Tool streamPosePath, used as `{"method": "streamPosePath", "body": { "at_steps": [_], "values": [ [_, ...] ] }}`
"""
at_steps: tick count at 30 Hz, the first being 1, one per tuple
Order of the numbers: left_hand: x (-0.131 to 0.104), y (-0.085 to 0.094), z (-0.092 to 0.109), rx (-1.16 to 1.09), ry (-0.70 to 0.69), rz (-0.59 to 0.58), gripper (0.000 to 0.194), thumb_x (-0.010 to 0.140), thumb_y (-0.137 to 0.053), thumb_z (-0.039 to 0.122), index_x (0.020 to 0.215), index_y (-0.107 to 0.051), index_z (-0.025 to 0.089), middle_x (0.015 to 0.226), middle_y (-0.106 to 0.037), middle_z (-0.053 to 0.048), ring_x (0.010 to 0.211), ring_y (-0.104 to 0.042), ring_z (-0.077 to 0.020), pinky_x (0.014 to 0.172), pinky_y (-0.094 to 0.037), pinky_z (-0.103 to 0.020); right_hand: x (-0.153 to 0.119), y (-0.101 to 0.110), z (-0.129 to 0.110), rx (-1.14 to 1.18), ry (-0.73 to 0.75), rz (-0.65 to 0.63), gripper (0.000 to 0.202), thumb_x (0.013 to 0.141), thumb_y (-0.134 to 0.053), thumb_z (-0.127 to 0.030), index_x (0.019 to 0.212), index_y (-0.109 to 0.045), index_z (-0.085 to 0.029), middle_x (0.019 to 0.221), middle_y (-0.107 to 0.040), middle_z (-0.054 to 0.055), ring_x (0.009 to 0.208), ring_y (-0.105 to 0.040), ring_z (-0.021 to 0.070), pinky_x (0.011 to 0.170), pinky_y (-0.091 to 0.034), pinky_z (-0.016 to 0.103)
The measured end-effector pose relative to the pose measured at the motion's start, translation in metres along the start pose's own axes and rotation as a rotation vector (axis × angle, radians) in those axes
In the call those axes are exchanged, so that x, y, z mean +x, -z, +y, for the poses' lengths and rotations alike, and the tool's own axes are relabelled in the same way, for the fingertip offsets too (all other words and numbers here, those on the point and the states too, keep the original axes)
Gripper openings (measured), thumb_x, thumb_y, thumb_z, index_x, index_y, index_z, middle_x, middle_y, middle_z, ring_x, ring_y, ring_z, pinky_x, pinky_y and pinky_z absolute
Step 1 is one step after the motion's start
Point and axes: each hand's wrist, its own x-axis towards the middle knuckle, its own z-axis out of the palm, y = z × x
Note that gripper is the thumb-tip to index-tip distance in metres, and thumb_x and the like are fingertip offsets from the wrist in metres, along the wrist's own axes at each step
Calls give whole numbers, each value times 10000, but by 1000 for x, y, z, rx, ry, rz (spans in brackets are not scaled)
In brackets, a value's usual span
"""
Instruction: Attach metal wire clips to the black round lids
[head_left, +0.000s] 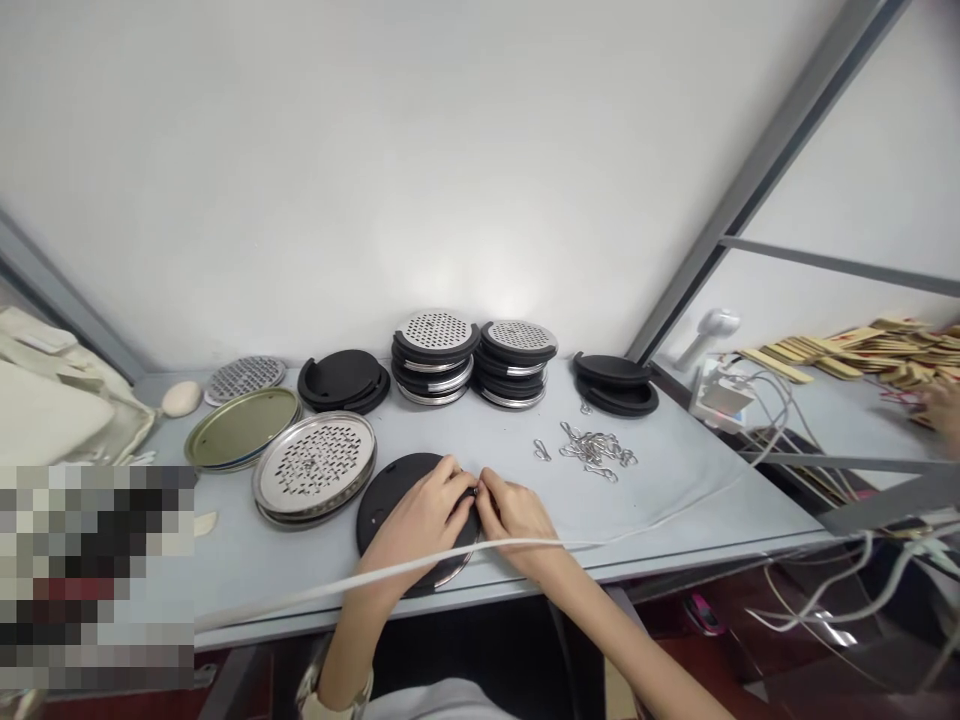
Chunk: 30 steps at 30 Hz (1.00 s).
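A round black disc (390, 488) with a metal rim lies on the table's front edge. My left hand (424, 515) rests across its top, fingers bent and gripping its right side. My right hand (521, 515) is closed in a pinch at that same right edge, touching the left fingertips. A small dark, shiny bit shows between the fingertips, too small to name. To the right lie several loose metal snap hooks (596, 448), with a single hook (541, 450) apart from them. Left of the disc, a perforated metal grater plate (319, 465) tops a short stack.
Two stacks of black rings and grater plates (437, 350) (517, 360) stand by the wall. Black discs (615, 385), olive lids (244, 428) and a white cable (300, 592) crossing before my hands are also here. Past a metal frame, another person's hand (943, 410) is near wooden sticks (862, 345).
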Motion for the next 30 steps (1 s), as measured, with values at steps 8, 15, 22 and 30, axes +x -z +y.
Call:
{"method": "streamPosePath", "body": {
  "at_steps": [8,15,22,30],
  "values": [
    [16,13,-2,202,-90,-81,136,915,-443,232,958,-562,183,964,-537,-47,831,-571,-181,755,-452,-308,5,0,6,260,-31,34,217,958,-281,-297,826,-432,-214,658,-561,10,548,-539,164,542,-323,244],
    [62,13,-28,-193,-135,-230,84,808,-596,222,842,-608,147,806,-598,-18,733,-562,-141,674,-442,-250,7,0,6,395,-58,37,180,971,-212,-305,1040,-343,-202,665,-578,15,539,-601,205,537,-391,252],
    [66,9,-37,-375,-171,-322,162,838,-576,240,969,-591,146,882,-664,-35,772,-589,-123,680,-450,-225,9,-1,7,404,-88,58,185,939,-231,-239,1103,-298,-183,726,-630,69,630,-655,244,589,-448,298],
    [63,3,-40,-454,-198,-263,216,898,-510,343,907,-594,144,815,-627,-22,696,-527,-110,633,-414,-220,4,2,3,400,-120,68,292,966,-223,-303,1202,-314,-156,598,-551,-15,527,-597,214,545,-439,289]
  ]
}}
